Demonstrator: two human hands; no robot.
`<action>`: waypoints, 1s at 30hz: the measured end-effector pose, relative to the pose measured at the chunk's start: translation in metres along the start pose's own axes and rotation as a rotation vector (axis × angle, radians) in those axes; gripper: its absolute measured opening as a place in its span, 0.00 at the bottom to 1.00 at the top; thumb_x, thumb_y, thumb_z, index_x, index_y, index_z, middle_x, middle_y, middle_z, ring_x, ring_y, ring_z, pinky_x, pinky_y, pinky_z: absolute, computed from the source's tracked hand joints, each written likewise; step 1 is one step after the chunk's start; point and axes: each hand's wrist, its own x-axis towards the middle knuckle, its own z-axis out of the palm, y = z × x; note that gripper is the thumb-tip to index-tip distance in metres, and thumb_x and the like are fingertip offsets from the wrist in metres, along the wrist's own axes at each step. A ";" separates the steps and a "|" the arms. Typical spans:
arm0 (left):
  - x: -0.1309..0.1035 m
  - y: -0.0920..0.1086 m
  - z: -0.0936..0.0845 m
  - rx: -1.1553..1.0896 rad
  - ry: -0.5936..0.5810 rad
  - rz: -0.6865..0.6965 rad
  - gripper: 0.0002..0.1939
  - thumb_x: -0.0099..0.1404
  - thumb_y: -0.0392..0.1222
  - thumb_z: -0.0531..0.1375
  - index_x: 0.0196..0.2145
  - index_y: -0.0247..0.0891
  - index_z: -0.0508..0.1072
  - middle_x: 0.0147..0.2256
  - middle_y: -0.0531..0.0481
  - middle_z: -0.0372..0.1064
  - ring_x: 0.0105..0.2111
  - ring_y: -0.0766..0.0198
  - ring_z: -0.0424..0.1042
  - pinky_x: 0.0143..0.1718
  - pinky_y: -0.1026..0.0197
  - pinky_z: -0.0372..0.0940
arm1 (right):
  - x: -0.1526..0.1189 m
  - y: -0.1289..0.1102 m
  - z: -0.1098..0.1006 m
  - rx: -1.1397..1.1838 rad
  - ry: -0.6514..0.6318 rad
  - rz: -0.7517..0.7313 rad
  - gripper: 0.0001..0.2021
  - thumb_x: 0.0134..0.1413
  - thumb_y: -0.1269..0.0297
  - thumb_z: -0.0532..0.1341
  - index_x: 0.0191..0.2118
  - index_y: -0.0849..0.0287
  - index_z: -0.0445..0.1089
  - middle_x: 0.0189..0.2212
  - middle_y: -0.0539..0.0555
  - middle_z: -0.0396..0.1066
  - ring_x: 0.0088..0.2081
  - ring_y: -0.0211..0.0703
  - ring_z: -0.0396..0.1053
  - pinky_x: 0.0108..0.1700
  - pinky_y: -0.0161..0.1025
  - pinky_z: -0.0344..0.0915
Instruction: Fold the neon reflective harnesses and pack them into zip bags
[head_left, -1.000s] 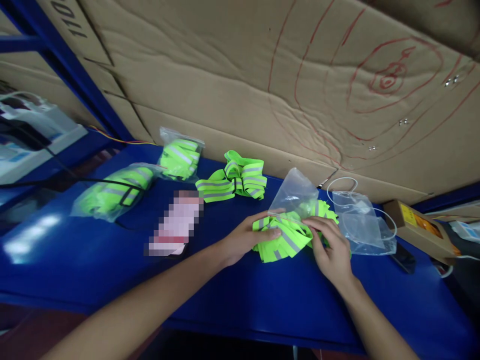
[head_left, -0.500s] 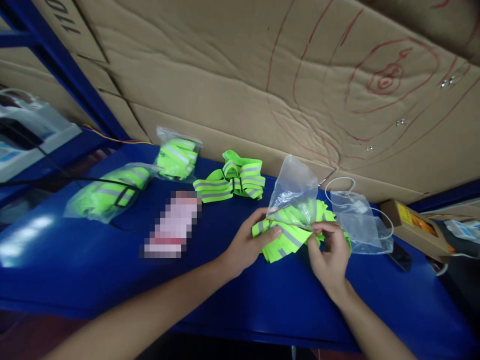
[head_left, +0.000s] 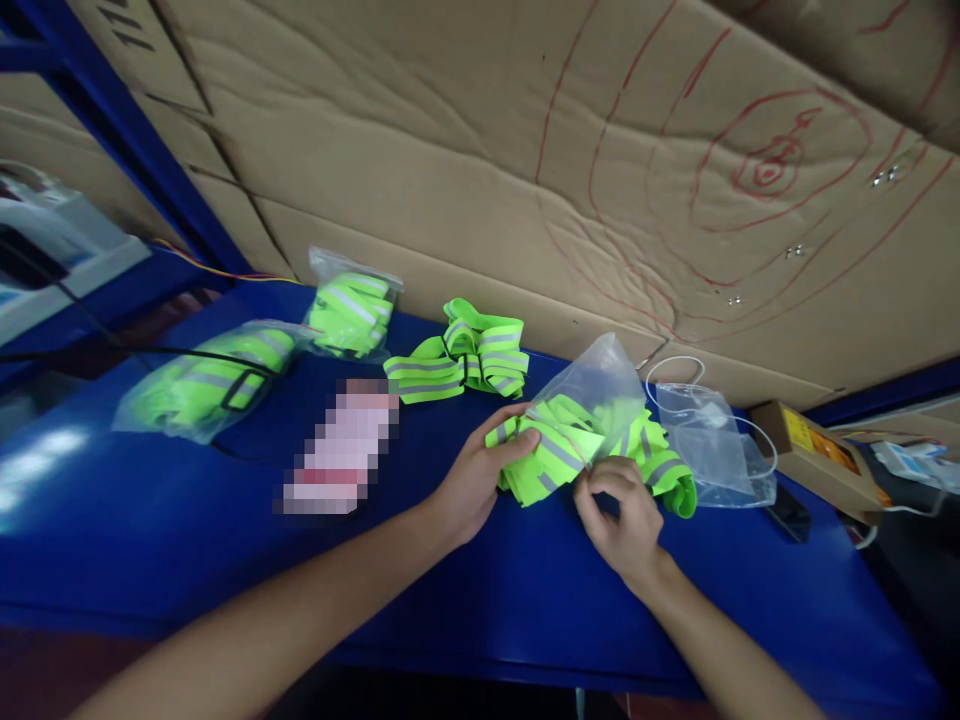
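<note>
My left hand is closed around a folded bundle of neon-green reflective straps with grey stripes, its thumb lying on top. A clear plastic bag covers the upper part of the bundle, its mouth facing me. My right hand pinches the bag's edge at the lower right of the bundle. More green strap spills out to the right, behind my right hand. Another loose green strap bundle with black buckles lies just beyond my left hand.
Two bagged strap bundles, one upright and one lying flat, are on the left of the blue table. A blurred-out pink phone-like shape lies nearby. Flat clear bags, a white cable and a small cardboard box are at right. Cardboard walls the back.
My right hand has moved left and slightly down along the bag's edge, closer to my left hand. The bag has sunk lower over the straps, and more strap shows at right.
</note>
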 end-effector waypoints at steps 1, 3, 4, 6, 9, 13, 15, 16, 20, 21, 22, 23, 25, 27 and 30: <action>-0.001 0.000 0.001 0.029 0.001 0.049 0.27 0.54 0.47 0.76 0.49 0.42 0.76 0.43 0.50 0.77 0.41 0.60 0.76 0.44 0.61 0.69 | -0.002 -0.001 0.001 0.010 -0.028 -0.018 0.13 0.58 0.79 0.63 0.40 0.51 0.66 0.32 0.50 0.72 0.34 0.43 0.73 0.38 0.46 0.71; -0.003 -0.002 0.003 0.081 0.014 0.126 0.25 0.56 0.48 0.75 0.49 0.42 0.74 0.44 0.51 0.76 0.42 0.62 0.74 0.43 0.63 0.67 | -0.005 -0.002 0.000 0.027 -0.077 -0.041 0.14 0.58 0.80 0.63 0.41 0.50 0.67 0.32 0.49 0.72 0.34 0.43 0.72 0.39 0.46 0.70; -0.004 -0.004 0.003 0.100 0.023 0.145 0.25 0.56 0.48 0.74 0.48 0.42 0.74 0.44 0.52 0.75 0.42 0.62 0.74 0.43 0.64 0.67 | -0.006 -0.002 0.000 0.035 -0.099 -0.043 0.14 0.58 0.80 0.63 0.41 0.50 0.68 0.32 0.49 0.73 0.35 0.44 0.72 0.40 0.47 0.70; -0.003 -0.008 0.004 0.123 0.038 0.143 0.24 0.56 0.50 0.74 0.47 0.42 0.72 0.43 0.52 0.74 0.41 0.62 0.73 0.42 0.63 0.67 | -0.007 -0.003 -0.001 0.055 -0.152 -0.028 0.13 0.58 0.78 0.64 0.41 0.50 0.70 0.33 0.50 0.74 0.36 0.45 0.73 0.42 0.47 0.69; 0.002 -0.010 0.001 0.133 0.073 0.132 0.25 0.55 0.51 0.74 0.45 0.41 0.71 0.40 0.52 0.73 0.38 0.63 0.72 0.39 0.64 0.66 | -0.003 -0.005 0.000 0.113 -0.262 0.043 0.09 0.60 0.75 0.63 0.38 0.51 0.72 0.33 0.50 0.76 0.36 0.45 0.73 0.43 0.46 0.68; 0.010 -0.005 -0.003 0.096 0.105 0.150 0.26 0.54 0.52 0.75 0.42 0.42 0.67 0.36 0.55 0.72 0.35 0.65 0.71 0.37 0.64 0.66 | 0.003 -0.004 0.002 0.240 -0.339 0.260 0.05 0.66 0.67 0.61 0.36 0.54 0.70 0.31 0.51 0.75 0.34 0.43 0.74 0.40 0.43 0.70; 0.010 -0.004 -0.003 0.081 0.085 0.156 0.27 0.54 0.52 0.75 0.42 0.42 0.66 0.36 0.56 0.71 0.35 0.66 0.71 0.37 0.64 0.67 | 0.003 -0.001 0.004 0.329 -0.338 0.372 0.09 0.70 0.60 0.57 0.36 0.55 0.68 0.31 0.51 0.75 0.32 0.42 0.75 0.35 0.39 0.71; 0.009 -0.005 -0.002 0.084 0.068 0.159 0.27 0.55 0.53 0.74 0.43 0.42 0.66 0.36 0.56 0.71 0.36 0.66 0.71 0.37 0.64 0.67 | 0.002 0.000 0.005 0.372 -0.329 0.415 0.11 0.72 0.57 0.55 0.38 0.55 0.68 0.31 0.52 0.75 0.31 0.41 0.75 0.32 0.38 0.72; 0.000 -0.014 0.006 0.141 0.016 0.170 0.27 0.59 0.56 0.71 0.47 0.44 0.62 0.38 0.56 0.68 0.32 0.67 0.69 0.30 0.66 0.66 | -0.006 -0.006 0.013 0.575 -0.287 0.557 0.21 0.72 0.44 0.50 0.57 0.54 0.66 0.38 0.56 0.78 0.33 0.44 0.78 0.32 0.39 0.76; -0.002 -0.016 0.009 0.165 0.009 0.167 0.27 0.60 0.57 0.70 0.47 0.45 0.61 0.38 0.56 0.67 0.30 0.68 0.68 0.26 0.66 0.64 | -0.008 -0.011 0.016 0.667 -0.289 0.603 0.24 0.71 0.42 0.52 0.59 0.53 0.66 0.40 0.57 0.78 0.35 0.45 0.78 0.33 0.41 0.76; -0.004 -0.019 0.010 0.189 0.002 0.168 0.27 0.61 0.58 0.69 0.47 0.46 0.59 0.38 0.56 0.65 0.28 0.69 0.67 0.23 0.67 0.62 | -0.010 -0.017 0.018 0.763 -0.288 0.650 0.25 0.68 0.40 0.55 0.59 0.52 0.66 0.43 0.58 0.78 0.37 0.47 0.79 0.34 0.42 0.77; -0.005 -0.021 0.012 0.212 -0.009 0.173 0.26 0.62 0.59 0.68 0.46 0.46 0.58 0.38 0.56 0.64 0.26 0.70 0.65 0.21 0.68 0.60 | -0.011 -0.023 0.020 0.847 -0.278 0.700 0.25 0.65 0.40 0.59 0.58 0.51 0.68 0.45 0.58 0.78 0.39 0.48 0.79 0.36 0.43 0.78; -0.005 -0.024 0.012 0.236 -0.044 0.189 0.25 0.63 0.57 0.67 0.44 0.46 0.56 0.38 0.56 0.62 0.25 0.72 0.64 0.19 0.69 0.59 | -0.012 -0.031 0.023 0.927 -0.234 0.807 0.24 0.60 0.42 0.66 0.55 0.50 0.70 0.46 0.57 0.79 0.42 0.49 0.79 0.40 0.44 0.79; -0.003 -0.025 0.010 0.236 -0.111 0.184 0.27 0.62 0.56 0.69 0.44 0.46 0.55 0.38 0.57 0.61 0.23 0.74 0.62 0.19 0.68 0.60 | -0.011 -0.033 0.024 0.936 -0.176 0.937 0.20 0.58 0.46 0.69 0.50 0.52 0.72 0.42 0.55 0.79 0.41 0.48 0.79 0.43 0.45 0.79; 0.001 -0.020 0.005 0.218 -0.254 0.149 0.33 0.57 0.60 0.71 0.44 0.46 0.53 0.37 0.57 0.63 0.22 0.71 0.66 0.22 0.63 0.66 | -0.007 -0.024 0.019 0.952 -0.162 1.057 0.16 0.60 0.47 0.68 0.43 0.55 0.73 0.32 0.52 0.78 0.34 0.46 0.78 0.41 0.45 0.78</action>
